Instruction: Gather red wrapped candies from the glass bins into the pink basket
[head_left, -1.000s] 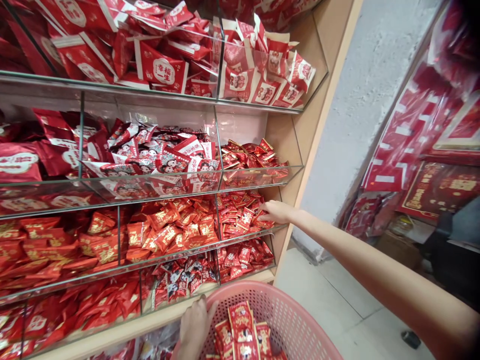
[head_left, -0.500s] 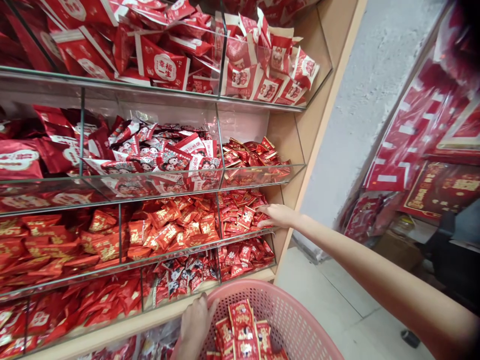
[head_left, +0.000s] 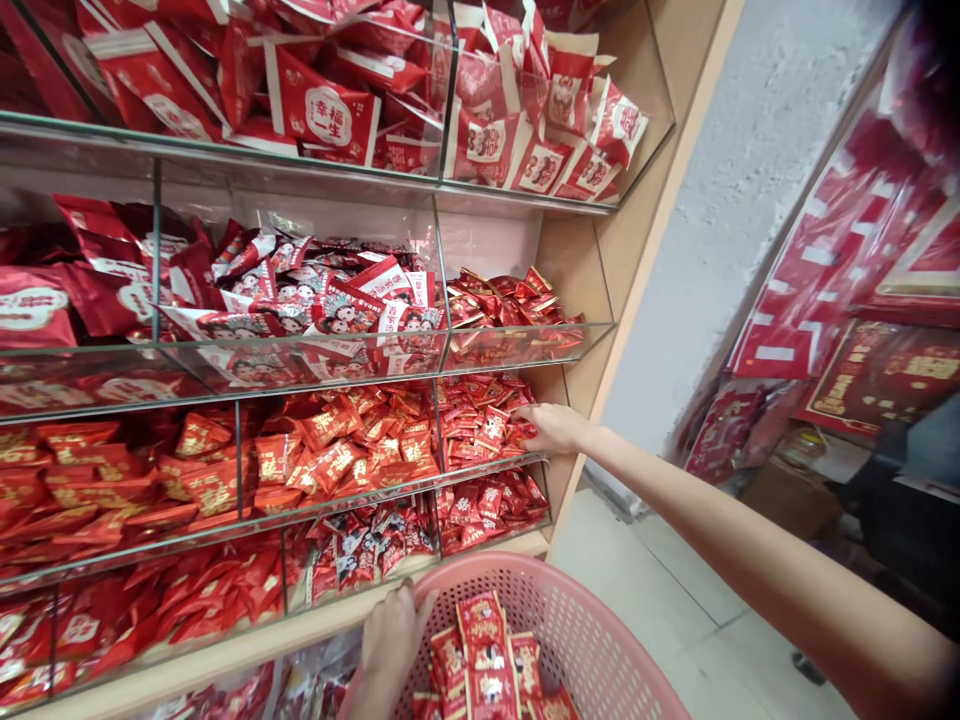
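Note:
My right hand (head_left: 553, 427) reaches into the right-hand clear bin on the third shelf, fingers curled down among the small red candy packets (head_left: 480, 425); what the fingers grip is hidden. My left hand (head_left: 391, 633) is wrapped round the near rim of a pink plastic basket (head_left: 592, 640) at the bottom of the view. Several red packets (head_left: 484, 660) lie inside the basket.
Clear acrylic bins (head_left: 517, 350) on a wooden shelf unit hold red snack and candy packets on several levels. A grey wall and tiled floor (head_left: 675, 610) lie to the right, beside stacked red decorations (head_left: 847, 300).
My right hand has shifted slightly within the bin and the view has tilted a little; the left hand stays on the basket rim.

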